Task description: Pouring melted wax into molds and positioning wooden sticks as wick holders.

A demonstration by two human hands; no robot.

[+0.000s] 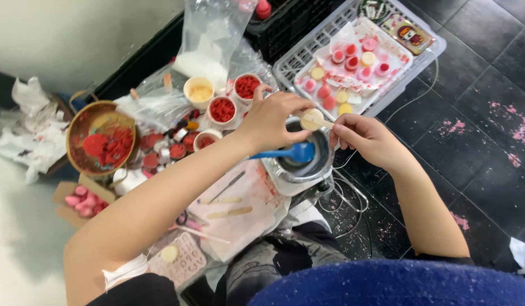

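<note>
Both hands work over the metal pot [299, 164]: the left hand [274, 116] pinches a small round cup [312, 119], the right hand [367, 139] grips a wooden stick [322, 123]; steady, slow stirring looks best.

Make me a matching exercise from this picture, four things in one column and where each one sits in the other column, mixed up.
Things:
1. blue spatula
2. small pale disc
3. red flakes
4. pink and yellow moulded pieces

Places:
A. on paper in the white plastic crate
B. held between the left hand and the right hand
C. in the round woven basket
D. resting across the metal pot

Pairs: 1-D, 2-B, 3-C, 4-A
</note>
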